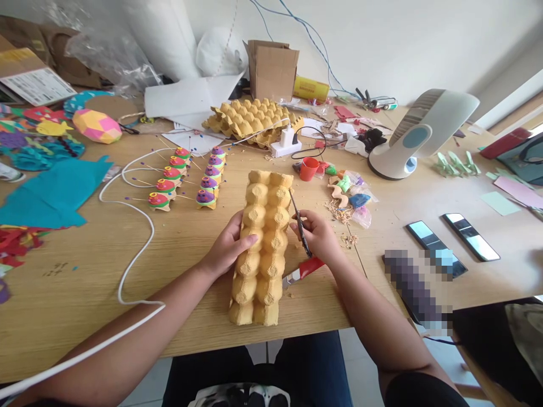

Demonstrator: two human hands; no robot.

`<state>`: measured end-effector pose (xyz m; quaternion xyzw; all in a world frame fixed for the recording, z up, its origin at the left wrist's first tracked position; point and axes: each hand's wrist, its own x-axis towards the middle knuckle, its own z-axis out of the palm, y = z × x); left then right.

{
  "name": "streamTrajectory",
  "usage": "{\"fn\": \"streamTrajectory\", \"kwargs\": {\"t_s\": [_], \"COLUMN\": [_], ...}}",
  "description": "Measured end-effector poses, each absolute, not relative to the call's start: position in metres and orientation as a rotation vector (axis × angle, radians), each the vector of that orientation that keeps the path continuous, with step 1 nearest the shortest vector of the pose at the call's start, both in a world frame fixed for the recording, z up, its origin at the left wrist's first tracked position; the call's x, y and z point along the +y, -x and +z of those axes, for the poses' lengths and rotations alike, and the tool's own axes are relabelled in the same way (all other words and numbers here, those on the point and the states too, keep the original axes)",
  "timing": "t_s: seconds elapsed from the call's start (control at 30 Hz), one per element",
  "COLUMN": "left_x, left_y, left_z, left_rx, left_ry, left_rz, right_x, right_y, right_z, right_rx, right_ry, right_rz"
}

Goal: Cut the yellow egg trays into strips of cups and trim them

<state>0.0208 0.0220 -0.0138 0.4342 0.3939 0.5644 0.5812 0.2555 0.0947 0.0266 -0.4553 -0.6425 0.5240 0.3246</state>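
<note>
My left hand [229, 243] grips the left side of a yellow egg carton strip [265, 249], thumb on top. The strip is two rows of cups wide, bumps up, and runs toward me above the table's front edge. My right hand [318, 234] is closed around dark scissors [301, 226] whose blades point up along the carton's right edge. Whether the blades touch the carton I cannot tell. Below that hand lies a red-handled utility knife [309, 268], partly behind the carton.
Painted egg-carton figures [167, 183] with pins stand in two rows at left, near a white cable [148, 226]. Further back are egg trays [254, 118], a red cup [309, 168], scraps [343, 198] and a white fan [419, 135]. Two phones [470, 236] lie right.
</note>
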Motion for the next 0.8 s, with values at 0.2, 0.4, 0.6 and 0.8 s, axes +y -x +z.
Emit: {"fn": "streamTrajectory", "kwargs": {"t_s": [0.2,0.4,0.6,0.8], "left_x": [0.022,0.023,0.022,0.021], "left_y": [-0.023,-0.025,-0.023,-0.023], "left_z": [-0.008,-0.005,-0.007,-0.007], "left_rx": [0.897,0.883,0.906,0.902], "left_ry": [-0.977,-0.949,-0.987,-0.989], "left_rz": [1.342,1.340,1.349,1.328], "right_x": [0.093,0.093,0.090,0.088], "right_y": [-0.254,-0.252,-0.256,-0.259], "right_z": [0.028,0.021,0.030,0.040], "right_rx": [-1.616,-1.550,-1.599,-1.708], "right_ry": [1.227,1.150,1.161,1.190], "right_rz": [1.468,1.546,1.541,1.430]}}
